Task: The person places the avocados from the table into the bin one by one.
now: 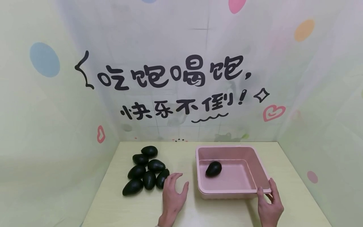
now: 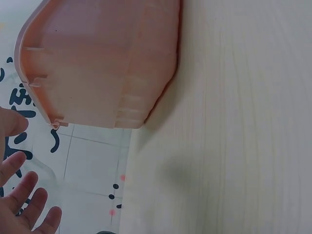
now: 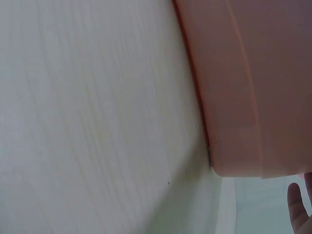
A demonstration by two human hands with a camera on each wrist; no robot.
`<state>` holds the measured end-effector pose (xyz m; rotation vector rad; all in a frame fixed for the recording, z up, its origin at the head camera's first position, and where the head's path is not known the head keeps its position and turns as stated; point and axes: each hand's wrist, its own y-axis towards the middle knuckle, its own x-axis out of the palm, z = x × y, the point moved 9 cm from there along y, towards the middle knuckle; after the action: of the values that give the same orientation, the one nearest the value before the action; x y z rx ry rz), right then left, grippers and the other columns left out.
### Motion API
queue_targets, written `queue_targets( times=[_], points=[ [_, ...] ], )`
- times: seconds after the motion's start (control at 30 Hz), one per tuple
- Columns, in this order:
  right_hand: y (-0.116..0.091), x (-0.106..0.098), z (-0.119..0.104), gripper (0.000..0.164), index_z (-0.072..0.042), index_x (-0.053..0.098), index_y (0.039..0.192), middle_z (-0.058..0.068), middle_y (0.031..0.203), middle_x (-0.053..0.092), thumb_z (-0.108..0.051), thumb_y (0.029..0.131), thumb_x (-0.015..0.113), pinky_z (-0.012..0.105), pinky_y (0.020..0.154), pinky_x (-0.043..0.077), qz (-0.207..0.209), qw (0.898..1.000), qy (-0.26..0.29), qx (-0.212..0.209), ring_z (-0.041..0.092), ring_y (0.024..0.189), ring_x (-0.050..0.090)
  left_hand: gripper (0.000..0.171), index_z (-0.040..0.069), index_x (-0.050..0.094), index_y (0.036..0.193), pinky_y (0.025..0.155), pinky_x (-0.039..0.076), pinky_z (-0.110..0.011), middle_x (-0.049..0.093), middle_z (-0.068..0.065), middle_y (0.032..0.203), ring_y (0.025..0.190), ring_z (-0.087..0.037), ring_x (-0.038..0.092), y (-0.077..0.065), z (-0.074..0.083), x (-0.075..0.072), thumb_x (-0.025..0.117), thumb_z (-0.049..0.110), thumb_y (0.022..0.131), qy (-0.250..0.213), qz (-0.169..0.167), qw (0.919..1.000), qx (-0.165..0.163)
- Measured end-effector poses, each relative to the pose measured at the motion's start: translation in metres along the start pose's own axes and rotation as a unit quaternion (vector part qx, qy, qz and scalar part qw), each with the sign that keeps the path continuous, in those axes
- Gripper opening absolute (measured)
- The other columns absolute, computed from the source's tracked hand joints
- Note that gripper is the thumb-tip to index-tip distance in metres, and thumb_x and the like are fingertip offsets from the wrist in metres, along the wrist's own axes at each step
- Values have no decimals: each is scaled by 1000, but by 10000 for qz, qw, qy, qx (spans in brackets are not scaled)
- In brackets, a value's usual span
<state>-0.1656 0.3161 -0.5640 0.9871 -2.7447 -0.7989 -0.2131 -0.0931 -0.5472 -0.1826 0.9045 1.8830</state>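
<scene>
Lying in the lower left of the head view, seven dark avocados [image 1: 149, 179] form a loose cluster on the pale surface [image 1: 136, 211]. The one at the cluster's right edge, the nearest avocado [image 1: 161, 180], sits just up and to the left of the left hand [image 1: 173, 194]. Its long axis runs steeply, from lower left to upper right, with the narrower end seeming to point up. The fingers overlap its right side in the picture; whether they touch it, I cannot tell. The left hand, by far the nearer of the two to this cluster, appears to hold nothing: its fingers bend a little and the thumb stands apart, the gap between them facing the upper right of the frame. The left wrist view shows these fingers spread at its lower left.

Right of centre stands the pink bin [image 1: 231, 191], well apart from the cluster, with the left hand between the two. A single avocado [image 1: 214, 169] rests inside, toward the bin's left wall, its long axis slanting from lower left to upper right. At the lower right, the right hand [image 1: 270, 205] grips the bin's near right corner, thumb at the near rim, fingers along the right side.
</scene>
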Motion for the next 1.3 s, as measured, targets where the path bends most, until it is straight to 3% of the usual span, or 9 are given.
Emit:
queue_targets(
  times=[0.27, 0.97, 1.3],
  points=[
    [0, -2, 7, 56, 5, 65, 140, -12, 142, 66, 17, 86, 71, 2, 88, 49, 10, 10000, -5, 28, -14, 112, 63, 38, 15, 76, 118, 96, 56, -49, 71, -3, 123, 117, -25, 66, 0, -9, -2, 88, 19, 83, -39, 14, 9998, -187],
    [-1, -5, 8, 54, 6, 66, 140, -16, 141, 67, 15, 87, 70, 1, 87, 49, 138, 9998, 63, 119, -14, 112, 63, 37, 13, 76, 115, 92, 53, -49, 71, -7, 123, 114, -30, 64, 4, -26, -13, 89, 17, 81, 94, 367, 9989, -267],
    [0, -1, 3, 54, 7, 65, 139, -11, 144, 66, 17, 86, 70, 3, 89, 50, 30, 10000, 88, 0, -14, 115, 63, 36, 12, 77, 114, 89, 54, -50, 71, -8, 121, 112, -32, 64, 4, -36, -20, 89, 13, 81, 95, 592, 9979, -240]
  ],
)
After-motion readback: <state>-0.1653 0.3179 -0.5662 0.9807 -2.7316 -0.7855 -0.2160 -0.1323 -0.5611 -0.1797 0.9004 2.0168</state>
